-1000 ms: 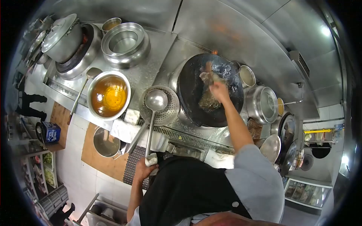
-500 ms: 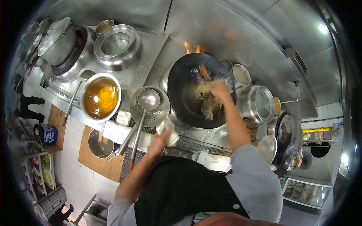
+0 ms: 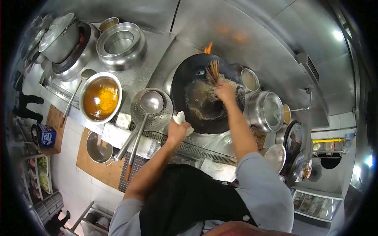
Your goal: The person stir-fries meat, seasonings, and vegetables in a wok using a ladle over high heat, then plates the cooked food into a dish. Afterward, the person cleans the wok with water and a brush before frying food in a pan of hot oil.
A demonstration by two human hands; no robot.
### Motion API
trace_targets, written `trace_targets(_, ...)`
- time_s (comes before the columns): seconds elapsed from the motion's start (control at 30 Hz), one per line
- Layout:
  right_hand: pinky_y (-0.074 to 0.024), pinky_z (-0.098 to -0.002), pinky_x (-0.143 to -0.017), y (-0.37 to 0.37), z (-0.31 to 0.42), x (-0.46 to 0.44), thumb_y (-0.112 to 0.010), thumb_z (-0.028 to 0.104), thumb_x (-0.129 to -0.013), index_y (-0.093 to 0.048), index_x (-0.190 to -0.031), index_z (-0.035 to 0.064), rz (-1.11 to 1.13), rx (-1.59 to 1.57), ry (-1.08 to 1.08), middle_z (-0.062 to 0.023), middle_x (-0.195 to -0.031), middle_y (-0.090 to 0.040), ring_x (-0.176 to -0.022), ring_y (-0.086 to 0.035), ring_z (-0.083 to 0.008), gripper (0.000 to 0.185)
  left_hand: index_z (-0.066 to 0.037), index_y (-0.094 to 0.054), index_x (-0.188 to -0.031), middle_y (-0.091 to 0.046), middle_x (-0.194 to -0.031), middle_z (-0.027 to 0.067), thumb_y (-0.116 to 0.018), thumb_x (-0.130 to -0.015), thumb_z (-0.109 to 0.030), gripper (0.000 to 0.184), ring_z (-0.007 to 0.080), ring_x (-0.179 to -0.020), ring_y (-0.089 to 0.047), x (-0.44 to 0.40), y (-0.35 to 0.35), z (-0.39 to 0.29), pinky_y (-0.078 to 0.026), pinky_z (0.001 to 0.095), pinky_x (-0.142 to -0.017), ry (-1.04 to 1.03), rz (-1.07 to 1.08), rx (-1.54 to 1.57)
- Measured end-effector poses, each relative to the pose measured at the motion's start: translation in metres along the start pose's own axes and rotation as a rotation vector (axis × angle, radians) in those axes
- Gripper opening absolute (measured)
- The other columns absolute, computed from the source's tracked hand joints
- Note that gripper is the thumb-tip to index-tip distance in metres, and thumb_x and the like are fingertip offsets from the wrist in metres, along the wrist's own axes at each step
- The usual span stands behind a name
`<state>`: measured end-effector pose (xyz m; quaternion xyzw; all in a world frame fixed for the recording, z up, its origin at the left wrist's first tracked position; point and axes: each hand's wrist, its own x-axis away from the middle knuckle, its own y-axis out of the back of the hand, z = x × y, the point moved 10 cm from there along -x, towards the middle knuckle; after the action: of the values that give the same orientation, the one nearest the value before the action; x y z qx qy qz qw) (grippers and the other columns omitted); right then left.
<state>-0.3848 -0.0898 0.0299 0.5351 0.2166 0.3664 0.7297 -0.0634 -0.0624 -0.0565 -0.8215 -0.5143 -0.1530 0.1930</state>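
Observation:
A large black wok (image 3: 182, 84) sits on the burner with murky, foamy water (image 3: 202, 98) inside. My right hand (image 3: 225, 93) is over the wok, closed around a bamboo wok brush (image 3: 212, 73) whose splayed bristles point toward the far side. Folded white cloth (image 3: 179, 118) is gripped in my left hand (image 3: 177, 133) close to the wok's near left rim; whether it touches the rim I cannot tell. Left of the wok, a ladle (image 3: 151, 102) rests on a perforated strainer (image 3: 139, 113), both handles pointing toward me.
Flames (image 3: 208, 48) rise behind the wok. A bowl of amber oil (image 3: 121, 91) and a lidless metal pot (image 3: 125, 61) stand left. Right of the wok are another metal pot (image 3: 258, 112) and a faucet (image 3: 310, 94). White cloths (image 3: 220, 170) lie along the near counter edge.
The brush bristles have come up clear of the foam, which has spread across the wok. My right hand has shifted slightly left. My left hand has moved the cloth toward the wok.

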Motion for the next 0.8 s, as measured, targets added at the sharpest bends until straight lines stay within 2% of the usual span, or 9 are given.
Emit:
trace_targets(0.17, -0.0535, -0.0487, -0.095, -0.037, 0.034, 0.115, -0.072, 0.031, -0.086, -0.071, -0.123, 0.0099, 0.129, -0.011, -0.034, -0.0225, -0.109, -0.073, -0.109, -0.068, -0.0398, 0.043, 0.004, -0.059, -0.116, -0.069, -0.100, 0.0135, -0.072, -0.084, -0.007, 0.036, 0.0223, -0.087, -0.069, -0.015, 0.007, 0.006, -0.056, 0.0373, -0.076, -0.091, 0.015, -0.098)
trace_targets(0.23, -0.0540, -0.0473, -0.095, -0.025, 0.005, 0.162, -0.072, 0.031, -0.084, -0.074, -0.116, 0.0112, 0.270, 0.051, 0.132, -0.0211, -0.108, -0.074, -0.108, -0.069, -0.0390, 0.038, 0.005, -0.057, -0.120, -0.069, -0.103, 0.0144, -0.073, -0.085, -0.009, 0.040, 0.0217, -0.088, -0.069, -0.005, 0.006, -0.005, -0.056, 0.0358, -0.076, -0.145, -0.024, -0.158)
trace_targets(0.3, -0.0542, -0.0494, -0.094, -0.013, -0.069, 0.154, -0.071, 0.031, -0.085, -0.074, -0.117, 0.0150, 0.477, 0.058, 0.248, -0.0191, -0.116, -0.072, -0.111, -0.067, -0.0401, 0.036, 0.010, -0.054, -0.122, -0.070, -0.108, 0.0252, -0.077, -0.084, -0.023, 0.055, 0.0352, -0.099, -0.071, 0.017, 0.013, -0.032, -0.054, 0.0430, -0.089, -0.161, -0.159, -0.054)
trace_targets(0.37, -0.0543, -0.0492, -0.094, 0.017, -0.121, 0.087, -0.070, 0.031, -0.084, -0.075, -0.116, 0.0140, 0.433, 0.258, -0.034, -0.0197, -0.114, -0.073, -0.110, -0.068, -0.0398, 0.036, 0.010, -0.052, -0.124, -0.070, -0.108, 0.0258, -0.077, -0.084, -0.025, 0.059, 0.0379, -0.100, -0.071, 0.005, 0.014, -0.008, -0.053, 0.0445, -0.091, -0.212, -0.155, -0.075)
trace_targets(0.5, -0.0562, -0.0501, -0.089, 0.016, -0.043, -0.006, -0.071, 0.031, -0.083, -0.075, -0.107, 0.0127, -0.029, 0.191, 0.046, -0.0209, -0.103, -0.074, -0.103, -0.070, -0.0416, 0.030, 0.011, -0.050, -0.126, -0.070, -0.108, 0.0292, -0.077, -0.082, -0.026, 0.063, 0.0424, -0.101, -0.070, 0.002, 0.012, -0.010, -0.053, 0.0469, -0.091, -0.151, -0.072, -0.199)
trace_targets(0.63, -0.0555, -0.0503, -0.092, -0.042, -0.014, 0.080, -0.071, 0.035, -0.086, -0.072, -0.121, 0.0112, 0.126, 0.174, -0.027, -0.0214, -0.107, -0.074, -0.106, -0.069, -0.0432, 0.042, 0.011, -0.053, -0.123, -0.070, -0.107, 0.0294, -0.076, -0.083, -0.024, 0.058, 0.0438, -0.101, -0.070, 0.005, 0.010, -0.015, -0.053, 0.0476, -0.091, -0.193, -0.099, -0.195)
trace_targets(0.7, -0.0556, -0.0497, -0.093, -0.022, -0.018, 0.144, -0.072, 0.032, -0.086, -0.069, -0.127, 0.0091, 0.262, 0.232, 0.054, -0.0210, -0.109, -0.074, -0.106, -0.069, -0.0428, 0.047, 0.009, -0.055, -0.118, -0.070, -0.104, 0.0230, -0.076, -0.083, -0.020, 0.050, 0.0340, -0.093, -0.071, 0.010, 0.016, -0.024, -0.055, 0.0427, -0.087, -0.185, -0.143, -0.255)
trace_targets(0.73, -0.0557, -0.0498, -0.092, -0.006, -0.030, 0.161, -0.073, 0.031, -0.086, -0.069, -0.128, 0.0090, 0.315, 0.233, 0.107, -0.0208, -0.110, -0.074, -0.105, -0.070, -0.0421, 0.048, 0.010, -0.052, -0.124, -0.070, -0.109, 0.0292, -0.077, -0.083, -0.023, 0.059, 0.0437, -0.103, -0.070, 0.009, 0.015, -0.020, -0.053, 0.0478, -0.092, -0.158, -0.113, -0.214)
trace_targets(0.8, -0.0560, -0.0501, -0.091, 0.033, -0.080, 0.147, -0.071, 0.029, -0.086, -0.069, -0.128, 0.0096, 0.457, 0.238, 0.104, -0.0207, -0.110, -0.074, -0.104, -0.070, -0.0407, 0.046, 0.010, -0.051, -0.124, -0.070, -0.109, 0.0293, -0.077, -0.083, -0.024, 0.060, 0.0441, -0.103, -0.069, 0.006, 0.016, -0.016, -0.053, 0.0479, -0.092, -0.128, -0.110, -0.227)
